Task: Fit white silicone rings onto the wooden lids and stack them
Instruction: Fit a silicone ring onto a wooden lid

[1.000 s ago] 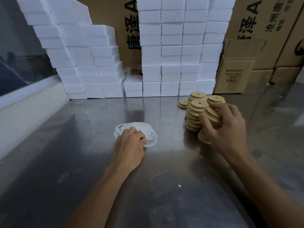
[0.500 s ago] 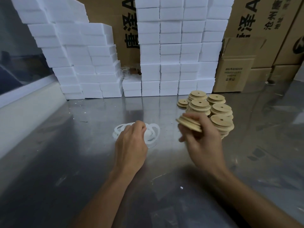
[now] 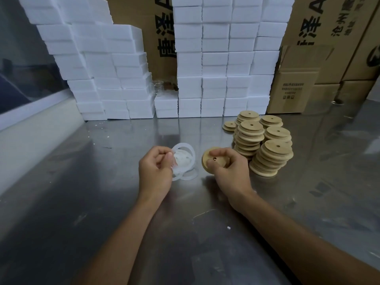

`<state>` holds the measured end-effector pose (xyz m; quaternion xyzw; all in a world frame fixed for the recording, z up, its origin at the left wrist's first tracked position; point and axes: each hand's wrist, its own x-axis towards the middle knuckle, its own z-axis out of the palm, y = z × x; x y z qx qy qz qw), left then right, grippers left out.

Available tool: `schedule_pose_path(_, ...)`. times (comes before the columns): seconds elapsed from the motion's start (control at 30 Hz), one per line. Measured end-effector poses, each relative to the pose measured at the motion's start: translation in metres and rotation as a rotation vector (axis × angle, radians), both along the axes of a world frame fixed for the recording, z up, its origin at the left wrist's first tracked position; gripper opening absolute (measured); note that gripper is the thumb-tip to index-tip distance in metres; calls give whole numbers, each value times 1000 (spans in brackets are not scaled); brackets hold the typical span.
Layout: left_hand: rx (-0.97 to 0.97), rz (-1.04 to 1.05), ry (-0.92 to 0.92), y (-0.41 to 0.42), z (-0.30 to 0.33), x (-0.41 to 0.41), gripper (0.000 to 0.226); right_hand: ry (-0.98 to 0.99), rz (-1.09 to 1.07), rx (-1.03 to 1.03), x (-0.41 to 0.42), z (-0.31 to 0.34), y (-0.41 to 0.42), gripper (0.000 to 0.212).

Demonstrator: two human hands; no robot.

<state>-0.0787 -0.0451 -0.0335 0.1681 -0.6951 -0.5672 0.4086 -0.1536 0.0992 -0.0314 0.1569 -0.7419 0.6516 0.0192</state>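
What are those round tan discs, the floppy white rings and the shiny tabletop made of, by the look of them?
The discs look like pale unvarnished wood or bamboo: matt tan, faint grain, each with a small centre hole. The white rings seem soft silicone or rubber: thin, translucent, lying limp in a heap. The tabletop looks like brushed stainless steel: grey, with blurred reflections of the boxes behind.

Both hands raised, fingers curled — left (image 3: 156, 169), right (image 3: 228, 170)
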Motion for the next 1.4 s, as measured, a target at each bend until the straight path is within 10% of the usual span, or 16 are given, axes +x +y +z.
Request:
schedule_pose_path(0.27, -36, -170, -62, 17, 3, -4, 21, -44, 238, -224, -3, 4, 3, 21)
schedule_pose_path(1.4, 257, -49, -78, 17, -6, -13, 17, 211, 70, 23, 0, -1, -3, 13)
